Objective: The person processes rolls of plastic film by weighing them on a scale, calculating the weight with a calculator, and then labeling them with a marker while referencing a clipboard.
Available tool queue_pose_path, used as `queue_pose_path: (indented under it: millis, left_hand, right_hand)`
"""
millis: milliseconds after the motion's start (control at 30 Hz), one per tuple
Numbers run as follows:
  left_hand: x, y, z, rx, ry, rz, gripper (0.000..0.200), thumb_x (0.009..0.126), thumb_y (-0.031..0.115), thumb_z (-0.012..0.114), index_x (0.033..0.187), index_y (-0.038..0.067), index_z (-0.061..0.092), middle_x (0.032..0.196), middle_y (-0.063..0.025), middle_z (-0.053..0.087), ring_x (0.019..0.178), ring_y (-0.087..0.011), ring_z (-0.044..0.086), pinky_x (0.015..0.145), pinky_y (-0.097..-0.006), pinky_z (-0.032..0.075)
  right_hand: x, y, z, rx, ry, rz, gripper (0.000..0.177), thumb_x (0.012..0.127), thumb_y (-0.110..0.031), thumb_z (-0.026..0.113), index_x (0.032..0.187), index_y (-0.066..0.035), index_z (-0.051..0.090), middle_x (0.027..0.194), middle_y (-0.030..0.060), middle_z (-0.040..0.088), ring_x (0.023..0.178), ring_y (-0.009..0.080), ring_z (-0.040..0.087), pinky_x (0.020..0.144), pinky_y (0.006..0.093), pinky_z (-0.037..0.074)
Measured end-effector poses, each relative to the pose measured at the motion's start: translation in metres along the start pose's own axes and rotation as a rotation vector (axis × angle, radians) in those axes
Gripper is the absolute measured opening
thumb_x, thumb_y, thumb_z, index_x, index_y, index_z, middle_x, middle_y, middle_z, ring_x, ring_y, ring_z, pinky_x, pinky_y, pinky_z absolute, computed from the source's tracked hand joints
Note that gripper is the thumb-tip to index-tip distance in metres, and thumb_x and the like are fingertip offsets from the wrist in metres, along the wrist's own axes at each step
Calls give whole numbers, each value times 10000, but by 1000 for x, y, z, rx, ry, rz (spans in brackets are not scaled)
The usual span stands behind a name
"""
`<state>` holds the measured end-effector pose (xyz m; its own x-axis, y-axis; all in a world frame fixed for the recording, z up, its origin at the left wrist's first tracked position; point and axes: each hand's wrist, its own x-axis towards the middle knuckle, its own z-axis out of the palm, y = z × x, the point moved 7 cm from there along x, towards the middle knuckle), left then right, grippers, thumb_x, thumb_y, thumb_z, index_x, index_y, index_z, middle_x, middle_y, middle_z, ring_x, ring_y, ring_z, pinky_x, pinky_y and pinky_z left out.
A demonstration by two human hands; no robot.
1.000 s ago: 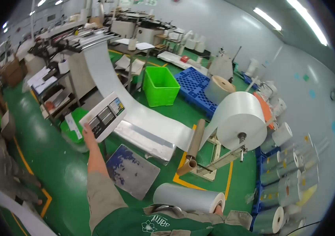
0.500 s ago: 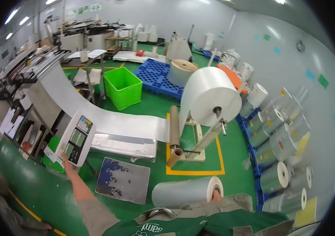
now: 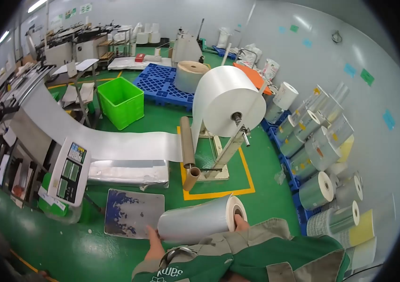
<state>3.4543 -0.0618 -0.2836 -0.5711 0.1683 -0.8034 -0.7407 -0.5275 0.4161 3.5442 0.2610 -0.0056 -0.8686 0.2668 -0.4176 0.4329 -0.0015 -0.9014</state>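
A silvery plastic film roll (image 3: 195,220) lies in front of my body, its right end tilted slightly up. My right hand (image 3: 241,223) grips that end, fingers inside the open cardboard core. At the opposite end is my left hand (image 3: 154,238), its thumb raised beside the film and its other fingers mostly hidden at the roll's edge. Left of the roll sits a worn metal scale platform (image 3: 136,212) with blue patches. The scale's display panel (image 3: 70,171), with keys and screens, stands farther left.
A large white roll (image 3: 230,101) hangs on a stand (image 3: 223,160), feeding a white web (image 3: 129,145) to a machine at left. Film rolls (image 3: 317,190) stand along the right wall on blue pallets. A green crate (image 3: 122,105) and blue pallet (image 3: 162,87) are farther back.
My left hand has left the scale's display panel and come down to the roll's left end. The roll's right end has risen a little in my right hand. The view has shifted right.
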Motion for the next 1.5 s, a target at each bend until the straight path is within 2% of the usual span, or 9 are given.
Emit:
queue_pose_path:
  millis: [100,300,800,1000,1267,1300,1400,1433,1500]
  left_hand:
    - [-103,33,69,-75,-236,26,946,763,820,253,1264,61,511,1230,-138,553,1133,-313,510,953,-462,398]
    - [-11,10,11,-28,-12,-69,928,762,816,260,1240,70,534,1195,-127,579,1093,-270,549,920,-435,438]
    - [-59,23,-29,-306,30,5,796,889,672,153,1272,70,506,1203,-110,580,1120,-256,552,949,-429,437]
    - [-41,32,-52,-363,148,57,831,885,675,103,1291,53,476,1224,-136,561,1139,-283,537,966,-432,425]
    - [-19,51,-86,-377,234,131,964,833,748,125,1432,-6,148,1483,-169,220,1354,-278,244,1074,-403,221]
    - [-81,91,-39,-320,298,214,962,816,761,77,1317,25,441,1272,-152,526,1193,-302,490,1000,-427,383]
    - [-110,103,-29,-314,269,205,954,813,775,169,1332,13,412,1287,-184,498,1140,-288,525,933,-416,433]
    - [-113,102,-33,-325,310,138,931,807,779,195,1254,21,500,1172,-166,582,997,-275,609,836,-406,500]
    - [-125,114,-14,-387,314,211,935,812,775,194,1262,12,489,1176,-168,576,1034,-278,587,869,-401,481]
  right_hand:
    - [3,-4,-4,-32,-23,-7,686,666,-101,785,1227,42,417,1141,156,572,1033,221,571,870,352,467]
    - [21,-34,-1,-170,-155,-47,689,664,-97,786,1227,43,414,1142,157,571,1038,221,569,873,353,467]
    - [85,-41,55,-427,-546,-105,687,668,-82,771,1236,37,404,1155,154,562,1064,226,556,891,356,458]
    - [130,-81,107,-235,-692,111,675,662,-102,760,1221,59,419,1148,158,561,1044,233,554,901,355,428]
    - [200,-82,135,-125,-613,315,591,891,-428,545,1271,7,420,1161,134,541,1032,239,546,869,371,441]
    - [203,-94,140,-248,-658,279,605,905,-487,489,1278,-14,439,1183,128,540,1060,235,537,890,370,438]
    - [218,-79,156,175,-766,471,594,909,-494,479,1287,-37,451,1217,112,534,1081,221,530,905,372,435]
    - [223,-80,160,205,-840,504,606,907,-499,480,1309,-48,434,1248,104,522,1112,225,517,927,376,424]
    - [233,-77,165,192,-777,584,591,915,-487,471,1310,-48,433,1252,104,520,1123,236,511,937,382,416]
